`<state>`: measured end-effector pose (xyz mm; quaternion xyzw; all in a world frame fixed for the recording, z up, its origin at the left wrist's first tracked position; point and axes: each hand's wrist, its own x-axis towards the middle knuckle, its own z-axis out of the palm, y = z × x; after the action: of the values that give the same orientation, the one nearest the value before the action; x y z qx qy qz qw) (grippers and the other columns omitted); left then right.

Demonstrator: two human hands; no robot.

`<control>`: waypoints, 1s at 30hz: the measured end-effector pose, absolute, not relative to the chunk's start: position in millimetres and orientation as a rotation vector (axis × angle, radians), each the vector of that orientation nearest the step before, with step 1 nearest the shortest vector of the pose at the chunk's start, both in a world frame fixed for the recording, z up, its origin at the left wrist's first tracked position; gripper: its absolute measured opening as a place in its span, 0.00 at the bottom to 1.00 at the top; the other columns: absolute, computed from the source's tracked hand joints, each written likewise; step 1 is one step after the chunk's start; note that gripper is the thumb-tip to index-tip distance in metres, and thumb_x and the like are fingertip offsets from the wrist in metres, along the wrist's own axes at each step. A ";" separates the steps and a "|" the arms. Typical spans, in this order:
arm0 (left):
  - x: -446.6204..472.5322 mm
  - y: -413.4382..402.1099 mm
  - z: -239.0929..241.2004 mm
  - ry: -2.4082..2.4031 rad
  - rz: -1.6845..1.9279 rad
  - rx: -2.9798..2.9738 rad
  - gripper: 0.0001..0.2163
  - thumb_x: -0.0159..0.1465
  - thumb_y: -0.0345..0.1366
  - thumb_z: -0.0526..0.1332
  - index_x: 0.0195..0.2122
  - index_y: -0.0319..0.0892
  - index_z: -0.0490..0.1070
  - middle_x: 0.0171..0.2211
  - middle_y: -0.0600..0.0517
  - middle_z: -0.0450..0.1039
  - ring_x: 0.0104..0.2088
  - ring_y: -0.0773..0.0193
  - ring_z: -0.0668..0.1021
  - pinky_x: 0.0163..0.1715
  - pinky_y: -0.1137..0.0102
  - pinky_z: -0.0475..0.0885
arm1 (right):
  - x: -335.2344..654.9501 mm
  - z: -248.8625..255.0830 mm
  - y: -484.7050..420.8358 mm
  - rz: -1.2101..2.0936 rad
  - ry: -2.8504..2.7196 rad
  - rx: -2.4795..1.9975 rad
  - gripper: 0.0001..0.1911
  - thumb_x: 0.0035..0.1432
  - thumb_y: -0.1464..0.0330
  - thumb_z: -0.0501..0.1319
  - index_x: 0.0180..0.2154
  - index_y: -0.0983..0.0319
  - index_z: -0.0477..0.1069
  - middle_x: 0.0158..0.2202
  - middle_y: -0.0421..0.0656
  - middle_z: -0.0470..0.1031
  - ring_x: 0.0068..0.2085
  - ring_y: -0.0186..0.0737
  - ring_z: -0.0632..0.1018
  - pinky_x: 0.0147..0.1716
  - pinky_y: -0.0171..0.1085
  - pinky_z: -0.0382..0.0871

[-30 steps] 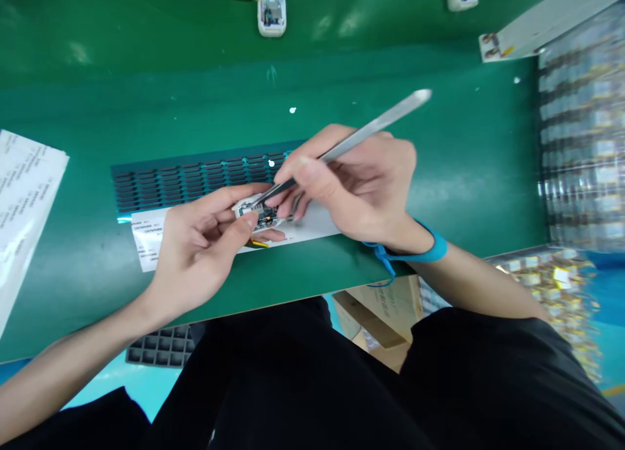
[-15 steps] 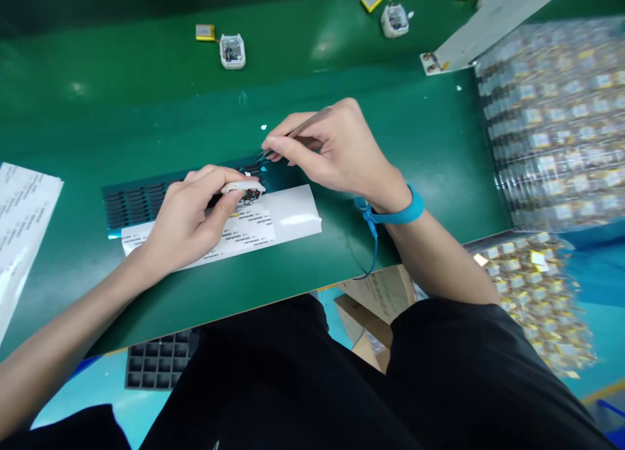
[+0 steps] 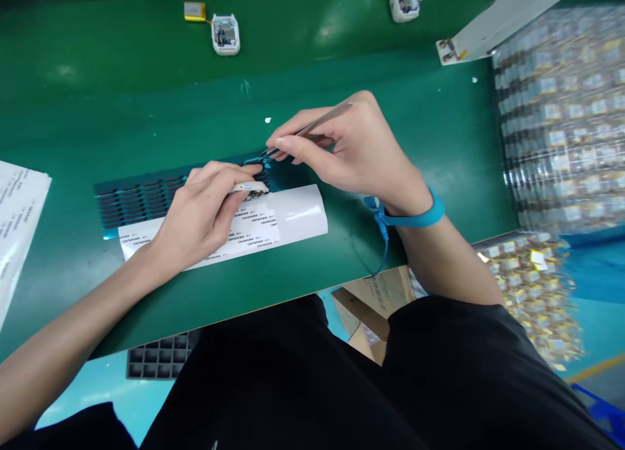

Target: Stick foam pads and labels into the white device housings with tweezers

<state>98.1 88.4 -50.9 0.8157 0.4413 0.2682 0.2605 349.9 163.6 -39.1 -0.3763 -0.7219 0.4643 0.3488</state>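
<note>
The left hand (image 3: 202, 212) pinches a small white case (image 3: 250, 189) between thumb and fingers, holding it just over the label sheet (image 3: 293, 217). The right hand (image 3: 349, 150) is closed on tweezers (image 3: 312, 126), whose tips meet the dark strip sheet (image 3: 137, 199) just behind the label sheet, close to the case. Both sheets lie flat on the green bench (image 3: 439, 150). In front of the label sheet the bench runs bare to its near edge; to its right there is open surface up to the bagged parts (image 3: 561, 111). Well behind it sit another case (image 3: 225, 33) and a yellow cell (image 3: 194, 10). A blue wrist strap (image 3: 415, 217) circles the right wrist.
</note>
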 end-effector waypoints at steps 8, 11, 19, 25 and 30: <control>100.7 89.5 -55.6 1.165 0.720 2.268 0.12 0.77 0.33 0.53 0.50 0.48 0.76 0.58 0.49 0.82 0.58 0.48 0.79 0.57 0.50 0.75 | 351.6 -35.8 161.3 0.954 -2.172 -0.927 0.16 0.71 0.57 0.67 0.31 0.55 0.81 0.38 0.39 0.87 0.37 0.40 0.84 0.38 0.38 0.78; 101.5 89.1 -56.1 1.167 0.740 2.268 0.11 0.77 0.33 0.53 0.50 0.48 0.75 0.56 0.49 0.82 0.57 0.48 0.79 0.57 0.52 0.75 | 349.0 -40.5 162.0 0.865 -2.215 -0.877 0.17 0.72 0.58 0.65 0.30 0.55 0.82 0.38 0.37 0.87 0.33 0.37 0.83 0.37 0.38 0.78; 102.5 91.7 -62.5 1.208 0.732 2.275 0.12 0.77 0.33 0.52 0.51 0.49 0.75 0.54 0.47 0.82 0.56 0.48 0.79 0.54 0.53 0.76 | 344.0 -59.5 166.4 0.551 -2.239 -0.744 0.17 0.78 0.59 0.58 0.46 0.55 0.85 0.43 0.38 0.88 0.34 0.35 0.85 0.36 0.35 0.79; 101.7 71.0 -16.6 1.115 1.012 2.245 0.09 0.73 0.32 0.61 0.47 0.49 0.81 0.51 0.48 0.84 0.51 0.48 0.81 0.53 0.52 0.75 | 343.9 -43.5 160.7 0.344 -2.084 -0.580 0.12 0.77 0.66 0.61 0.52 0.57 0.83 0.49 0.43 0.88 0.47 0.36 0.89 0.48 0.33 0.84; 87.8 86.3 7.0 1.462 1.298 0.985 0.06 0.65 0.27 0.63 0.34 0.39 0.79 0.33 0.46 0.80 0.22 0.64 0.71 0.21 0.67 0.68 | 340.1 -36.9 150.9 0.139 -2.093 -0.458 0.14 0.74 0.73 0.62 0.57 0.58 0.80 0.52 0.42 0.87 0.53 0.40 0.87 0.51 0.37 0.86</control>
<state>87.8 86.3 7.0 0.4000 0.5934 0.5269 0.4585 340.1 150.9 -36.9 -0.1877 -0.8566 0.0570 0.4772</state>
